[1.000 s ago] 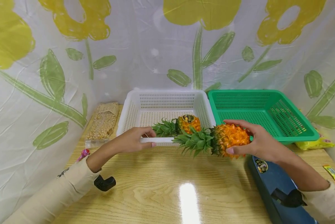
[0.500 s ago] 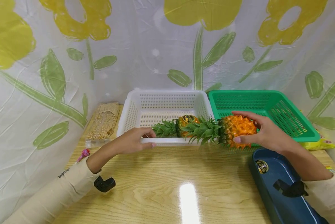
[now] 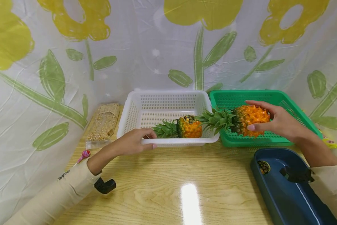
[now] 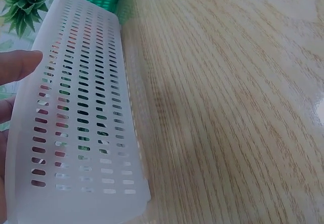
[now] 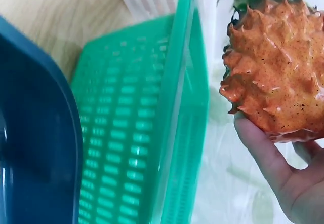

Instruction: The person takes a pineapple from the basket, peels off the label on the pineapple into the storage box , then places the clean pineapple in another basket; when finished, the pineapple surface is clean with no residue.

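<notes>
My right hand [image 3: 283,123] grips an orange pineapple [image 3: 254,120] by its fruit, over the green basket [image 3: 272,143]. Its leafy crown points left and overlaps the white basket's right rim in the head view. In the right wrist view the thumb presses the spiky skin of this pineapple [image 5: 276,67]. My left hand [image 3: 134,140] pinches the front rim of the white basket [image 3: 179,142], thumb outside and fingers inside. Inside that basket a second pineapple [image 3: 190,128] with a black label lies on its side, crown to the left.
A dark blue tray [image 3: 286,187] with a round sticker stands at the front right of the wooden table [image 3: 157,187]. At the left lie a bag of corn kernels [image 3: 102,123] and a wrapped lollipop [image 3: 85,154]. A yellow packet [image 3: 329,142] peeks out behind the green basket.
My right hand has carried the pineapple right and away from me, from in front of the baskets to over the green one. The left hand has stayed on the white rim.
</notes>
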The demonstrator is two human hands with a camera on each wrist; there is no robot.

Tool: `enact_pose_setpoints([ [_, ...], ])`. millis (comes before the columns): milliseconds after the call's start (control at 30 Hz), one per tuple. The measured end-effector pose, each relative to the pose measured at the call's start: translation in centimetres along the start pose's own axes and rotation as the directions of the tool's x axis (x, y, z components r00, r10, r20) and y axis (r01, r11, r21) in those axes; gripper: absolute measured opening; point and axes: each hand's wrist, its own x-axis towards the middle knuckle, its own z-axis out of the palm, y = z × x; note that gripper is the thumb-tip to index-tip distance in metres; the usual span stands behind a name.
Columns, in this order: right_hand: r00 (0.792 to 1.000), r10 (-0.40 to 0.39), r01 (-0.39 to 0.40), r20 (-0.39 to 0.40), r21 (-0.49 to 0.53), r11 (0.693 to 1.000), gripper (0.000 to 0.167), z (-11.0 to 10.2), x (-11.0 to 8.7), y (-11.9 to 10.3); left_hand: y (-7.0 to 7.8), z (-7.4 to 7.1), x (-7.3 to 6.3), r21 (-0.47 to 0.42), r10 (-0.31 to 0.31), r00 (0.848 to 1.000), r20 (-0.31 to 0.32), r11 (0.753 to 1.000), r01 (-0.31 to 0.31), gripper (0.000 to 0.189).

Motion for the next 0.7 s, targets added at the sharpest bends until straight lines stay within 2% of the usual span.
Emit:
enact_pose_setpoints([
  [133, 1.000, -0.002, 0.001, -0.007, -0.019, 1.000, 0.079, -0.8, 0.5, 1.1, -0.1, 0.1, 0.0, -0.001, 0.004, 1.000, -0.005, 1.000, -0.004, 0.019],
  [333, 1.000, -0.006, 0.007, -0.024, 0.048, 0.999, 0.072, -1.4, 1.4, 2.4, -0.1, 0.1, 0.0, 0.005, 0.010, 1.000, -0.005, 1.000, -0.010, 0.020],
  [500, 1.000, -0.001, 0.002, -0.029, 0.012, 1.000, 0.069, -2.1, 2.1, 3.0, -0.1, 0.1, 0.0, 0.010, 0.009, 1.000, -0.002, 1.000, -0.009, 0.022],
  [633, 1.000, -0.014, 0.014, -0.009, 0.080, 0.997, 0.068, -2.8, 2.9, 3.5, -0.1, 0.1, 0.0, 0.014, 0.013, 1.000, -0.006, 1.000, -0.013, 0.022],
  [700, 1.000, -0.012, 0.012, 0.006, 0.081, 0.997, 0.068, -3.3, 3.2, 3.7, -0.1, 0.1, 0.0, 0.014, 0.015, 1.000, -0.007, 1.000, -0.015, 0.021],
])
